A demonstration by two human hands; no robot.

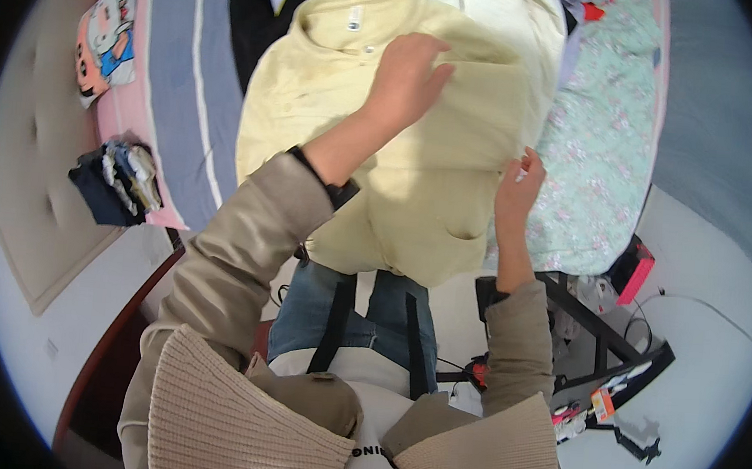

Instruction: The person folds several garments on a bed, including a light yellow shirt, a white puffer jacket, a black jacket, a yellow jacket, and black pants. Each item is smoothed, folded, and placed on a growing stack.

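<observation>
The garment (467,123) is matt cloth, the jacket sleeve (232,237) faintly glossy.

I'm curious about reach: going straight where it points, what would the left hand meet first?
The left hand would probably meet more of the yellow shirt first, then the white cloth beyond. Whether it touches the shirt is unclear.

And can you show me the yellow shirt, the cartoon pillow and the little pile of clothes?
Yellow shirt (439,143): head view, on the cloth of its body.
Cartoon pillow (107,40): head view, on its printed side.
Pile of clothes (118,183): head view, near its middle.
</observation>
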